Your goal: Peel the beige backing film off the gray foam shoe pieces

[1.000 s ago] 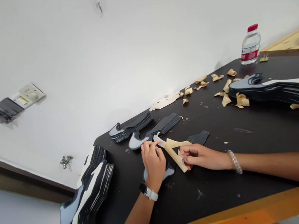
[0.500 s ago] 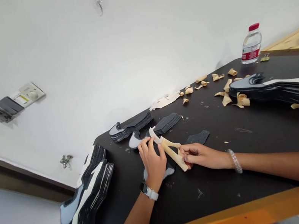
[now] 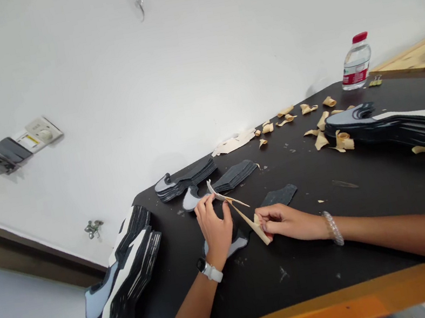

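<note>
My left hand (image 3: 215,229), with a white-strapped watch on the wrist, pinches a thin white curved strip (image 3: 217,192). My right hand (image 3: 285,224), with a clear beaded bracelet, pinches a tan backing paper (image 3: 252,224) peeling away from that strip. A grey-and-white cut foam piece (image 3: 232,247) lies partly under my left hand. A dark grey foam piece (image 3: 280,196) lies just above my right hand, not touched by it. Two stacks of grey cut pieces (image 3: 186,181) sit close beyond my left fingers, and the nearer one (image 3: 234,176) is partly hidden by them.
Tall stacks of black, white and grey cut layers (image 3: 116,291) stand at the table's left, with another long stack (image 3: 396,127) at right. Tan peeled curls (image 3: 318,129) are scattered beyond. A water bottle (image 3: 355,62) and binder clip (image 3: 375,81) stand by the wall.
The tan backing has peeled further from the white strip and now looks thinner and more edge-on. The white strip's tip has bent upward and away from it.
</note>
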### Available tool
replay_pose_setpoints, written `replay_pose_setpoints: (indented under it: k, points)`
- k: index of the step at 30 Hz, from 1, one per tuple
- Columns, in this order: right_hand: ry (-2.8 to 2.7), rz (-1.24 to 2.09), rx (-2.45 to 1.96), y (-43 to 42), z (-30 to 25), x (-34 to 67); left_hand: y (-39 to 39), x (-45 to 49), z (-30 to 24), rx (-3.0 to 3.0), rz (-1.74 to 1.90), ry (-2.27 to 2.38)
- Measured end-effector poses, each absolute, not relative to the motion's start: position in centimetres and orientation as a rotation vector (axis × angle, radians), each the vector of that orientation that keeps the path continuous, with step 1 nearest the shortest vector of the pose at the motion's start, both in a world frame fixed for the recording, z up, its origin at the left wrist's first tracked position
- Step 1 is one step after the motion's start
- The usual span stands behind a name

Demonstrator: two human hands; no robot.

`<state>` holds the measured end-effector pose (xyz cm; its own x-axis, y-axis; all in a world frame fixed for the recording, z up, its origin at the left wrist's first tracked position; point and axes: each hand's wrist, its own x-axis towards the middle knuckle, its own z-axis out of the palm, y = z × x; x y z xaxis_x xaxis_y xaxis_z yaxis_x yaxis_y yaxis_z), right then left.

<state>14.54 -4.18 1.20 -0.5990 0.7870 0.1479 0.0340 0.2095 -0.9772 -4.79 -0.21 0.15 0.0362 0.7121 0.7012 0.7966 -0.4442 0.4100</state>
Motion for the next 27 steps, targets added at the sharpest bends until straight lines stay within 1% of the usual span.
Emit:
replay_pose_setpoints:
  k: [6, 10, 17, 23, 27]
  points:
    - [-1.904, 1.413, -0.797, -4.19, 1.11, 14.74, -0.03, -4.98, -0.01, -2.062, -1.450, -1.811]
    - [-1.909, 1.434, -0.795, -4.30, 1.26, 14.73, 0.10, -5.08, -0.17, -2.086, -1.479, -1.779]
    - [-1.914, 1.435, -0.799, -4.34, 1.49, 14.76, 0.38, -5.13, -0.59, -2.137, -1.656, -1.735]
    - [-1.923, 1.424, -0.799, -4.31, 1.28, 14.84, 0.26, -5.11, -0.21, -2.226, -1.458, -1.660]
    - [-1.920, 1.415, -0.810, -4.33, 1.33, 14.80, 0.07, -5.05, 0.02, -2.184, -1.463, -1.659]
